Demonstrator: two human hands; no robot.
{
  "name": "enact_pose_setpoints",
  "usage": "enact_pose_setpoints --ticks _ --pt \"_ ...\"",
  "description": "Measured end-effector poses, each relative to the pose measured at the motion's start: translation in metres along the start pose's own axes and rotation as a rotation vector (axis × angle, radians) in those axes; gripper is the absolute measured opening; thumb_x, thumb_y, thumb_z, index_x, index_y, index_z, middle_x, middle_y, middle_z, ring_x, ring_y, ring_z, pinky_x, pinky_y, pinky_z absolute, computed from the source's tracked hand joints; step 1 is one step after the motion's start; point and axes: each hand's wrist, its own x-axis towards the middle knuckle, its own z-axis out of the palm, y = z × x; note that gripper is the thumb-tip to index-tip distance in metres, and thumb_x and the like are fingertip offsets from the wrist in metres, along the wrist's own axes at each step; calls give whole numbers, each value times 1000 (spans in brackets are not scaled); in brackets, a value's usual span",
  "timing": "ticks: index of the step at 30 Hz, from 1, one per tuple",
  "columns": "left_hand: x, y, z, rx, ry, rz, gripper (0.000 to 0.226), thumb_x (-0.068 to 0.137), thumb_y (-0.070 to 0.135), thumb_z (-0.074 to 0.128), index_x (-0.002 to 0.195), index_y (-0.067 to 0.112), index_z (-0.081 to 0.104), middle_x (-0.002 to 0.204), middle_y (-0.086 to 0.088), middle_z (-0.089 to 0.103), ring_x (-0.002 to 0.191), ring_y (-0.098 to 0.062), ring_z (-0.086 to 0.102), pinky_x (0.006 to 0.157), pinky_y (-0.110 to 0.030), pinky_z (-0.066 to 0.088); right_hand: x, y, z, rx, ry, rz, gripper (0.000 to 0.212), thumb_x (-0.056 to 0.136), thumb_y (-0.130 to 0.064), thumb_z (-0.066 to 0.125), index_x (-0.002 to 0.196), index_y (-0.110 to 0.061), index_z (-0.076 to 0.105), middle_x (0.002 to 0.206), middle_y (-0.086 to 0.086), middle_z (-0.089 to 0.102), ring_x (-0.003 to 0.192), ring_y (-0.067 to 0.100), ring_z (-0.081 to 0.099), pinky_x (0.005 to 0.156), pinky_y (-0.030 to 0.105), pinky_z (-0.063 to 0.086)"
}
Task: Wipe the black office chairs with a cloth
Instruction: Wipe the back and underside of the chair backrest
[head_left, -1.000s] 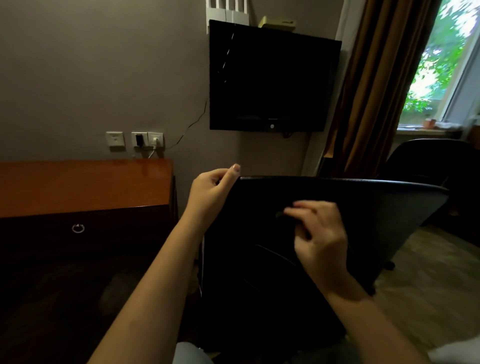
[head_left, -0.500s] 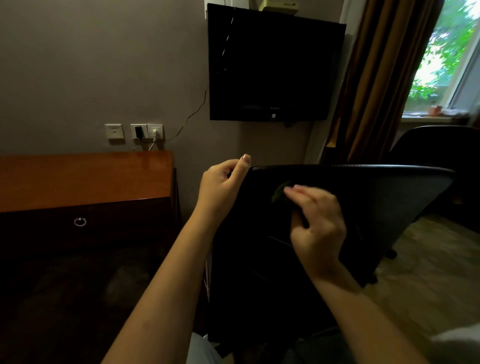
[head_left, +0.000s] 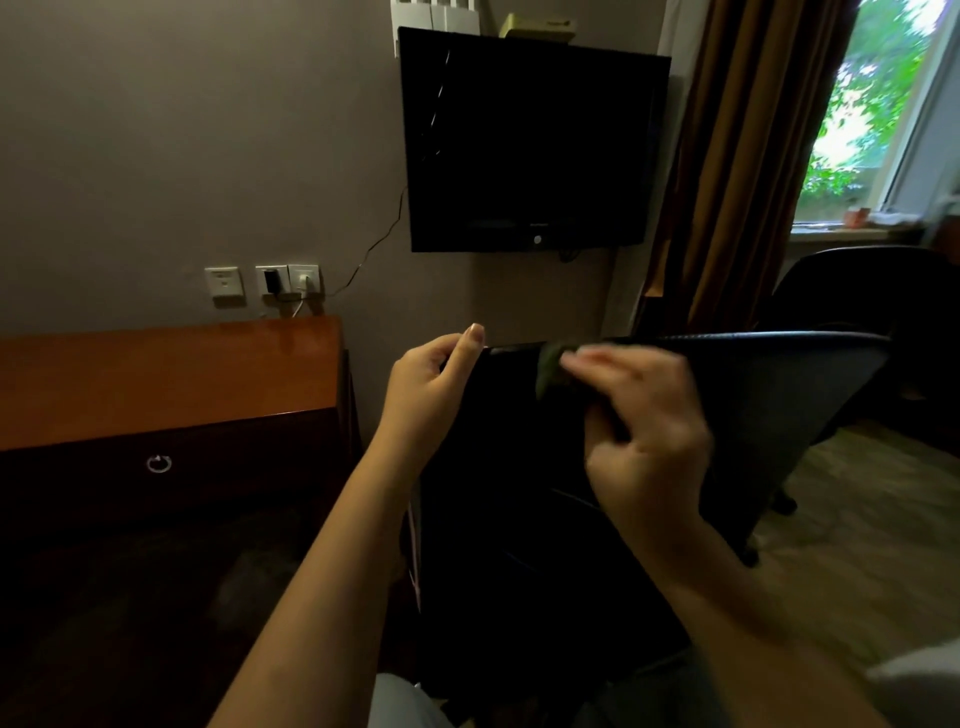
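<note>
At the top edge: left grip (head_left: 431, 384) clamped on the black office chair (head_left: 779, 384) corner, right grip (head_left: 644, 415) bunched round soft, light cloth (head_left: 550, 364). Stiff frame, probably rolls; best steadied there.

Dim room corner, lit by daylight from 1 window at the right.
A plain grey-brown wall (head_left: 156, 130) carries a flat black wall-mounted television (head_left: 530, 140) and 3 white wall plates (head_left: 262, 283), 2 of them with plugs in, above a glossy reddish-brown wooden desk (head_left: 166, 374) with a metal ring pull (head_left: 159, 463) on its dark drawer front. Brown striped curtains (head_left: 743, 156) hang beside the bright window (head_left: 883, 104), and the pale floor (head_left: 857, 519) looks mottled.
</note>
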Motion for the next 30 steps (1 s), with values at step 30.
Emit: enact_pose_setpoints --ticks 30 --pt "-8 8 -12 -296 -47 -345 53 93 54 39 86 15 74 91 -10 73 86 -23 69 79 -36 54 -50 -14 39 97 -359 128 38 68 7 63 97 -13 75 97 4 67 93 23 61 85 24 47"
